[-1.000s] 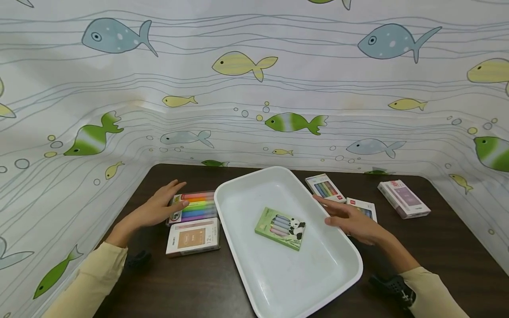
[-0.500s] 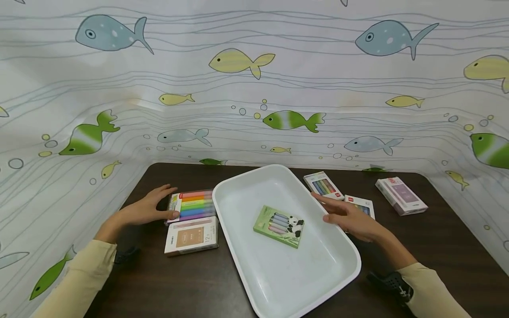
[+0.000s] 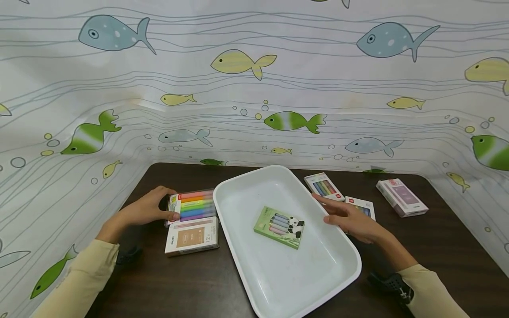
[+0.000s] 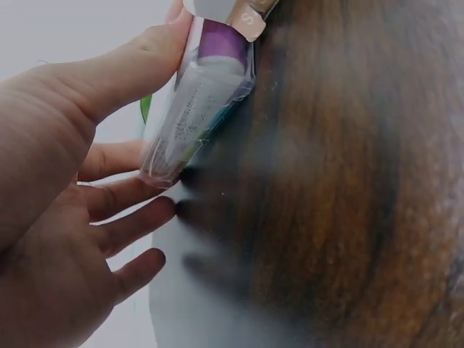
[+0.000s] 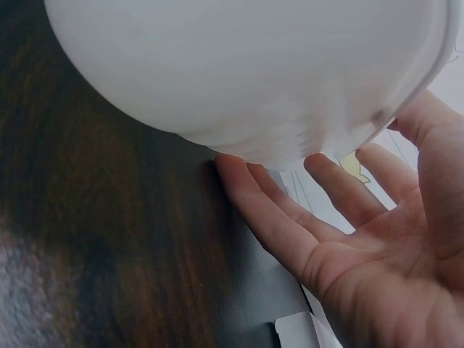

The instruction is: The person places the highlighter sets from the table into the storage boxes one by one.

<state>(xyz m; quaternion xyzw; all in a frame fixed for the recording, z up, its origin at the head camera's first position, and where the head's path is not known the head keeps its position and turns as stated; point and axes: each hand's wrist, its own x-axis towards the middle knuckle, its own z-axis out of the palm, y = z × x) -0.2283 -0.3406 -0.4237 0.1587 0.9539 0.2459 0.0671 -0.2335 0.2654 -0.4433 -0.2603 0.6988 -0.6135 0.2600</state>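
My left hand (image 3: 145, 208) is at the left end of a clear pack of rainbow-coloured markers (image 3: 196, 206). In the left wrist view the thumb lies along one side of the marker pack (image 4: 192, 119) and fingers touch its other side, pinching it; the lower fingers are spread. My right hand (image 3: 350, 218) holds the right rim of a large white tray (image 3: 238, 251), thumb over the edge and fingers against the outer wall, as the right wrist view shows on the tray (image 5: 254, 80). Inside the tray lies a green panda-print box of pens (image 3: 279, 226).
A white box with a tan panel (image 3: 191, 236) lies just in front of the marker pack. Right of the tray are two white boxes, one behind (image 3: 324, 186) and one partly hidden by the hand (image 3: 362, 206). A purple-and-white box (image 3: 402, 198) lies farther right. Fish-print cloth surrounds the dark table (image 3: 191, 282).
My left hand has moved slightly left and down from above the marker pack, and its thumb and fingers have closed on the pack's left end. My right hand stays on the tray.
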